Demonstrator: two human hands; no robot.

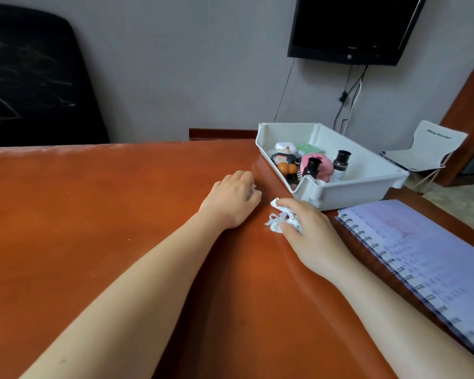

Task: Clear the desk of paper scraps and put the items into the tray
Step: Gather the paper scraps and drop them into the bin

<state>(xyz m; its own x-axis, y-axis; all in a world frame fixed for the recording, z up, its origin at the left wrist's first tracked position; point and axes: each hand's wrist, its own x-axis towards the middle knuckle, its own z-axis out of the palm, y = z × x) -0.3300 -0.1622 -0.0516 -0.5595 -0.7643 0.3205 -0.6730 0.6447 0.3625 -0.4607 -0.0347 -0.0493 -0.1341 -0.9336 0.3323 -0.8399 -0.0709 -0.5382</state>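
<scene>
Crumpled white paper scraps (276, 221) with printed marks lie bunched on the brown desk (93, 214), and my right hand (312, 236) is closed over them from the right. My left hand (234, 199) rests knuckles-up on the desk just left of the scraps, fingers curled, with nothing visible in it. The white plastic tray (367, 184) stands just beyond both hands at the desk's right. It holds two dark-capped bottles (341, 164), a pink item (323, 162), an orange item (286, 168) and other small things.
A spiral-bound notebook (427, 258) lies open at the right, close to my right forearm. A black chair back (30, 77) stands behind the desk at the left. A wall screen (350, 26) with hanging cables and a folding chair (427, 149) are beyond the tray.
</scene>
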